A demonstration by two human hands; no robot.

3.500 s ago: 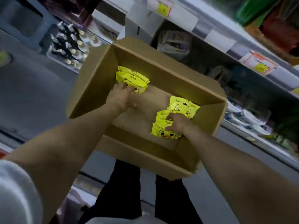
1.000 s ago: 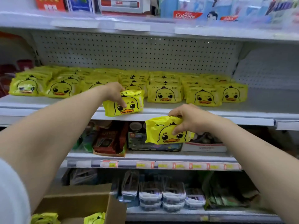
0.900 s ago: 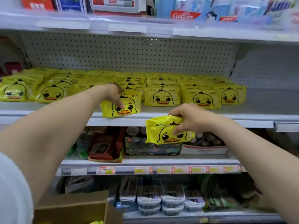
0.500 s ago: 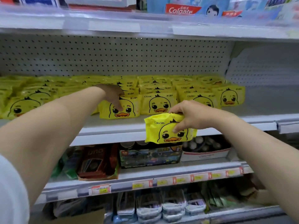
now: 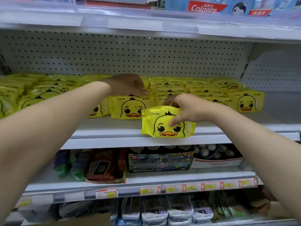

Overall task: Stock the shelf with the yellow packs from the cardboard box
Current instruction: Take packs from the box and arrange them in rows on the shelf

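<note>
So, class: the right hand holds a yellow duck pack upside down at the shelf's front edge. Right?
No: in the head view the yellow duck pack is upright, crest above beak. The right hand does hold it at the front edge of the shelf.

White metal store shelving, perforated back panel behind the middle tier. Toothpaste boxes on the top tier, right end. Red card-game pack and a printed dark box on the tier below; price tags along its front edge. Clear-wrapped packages on the bottom tier. Even, soft light across all tiers.
</note>
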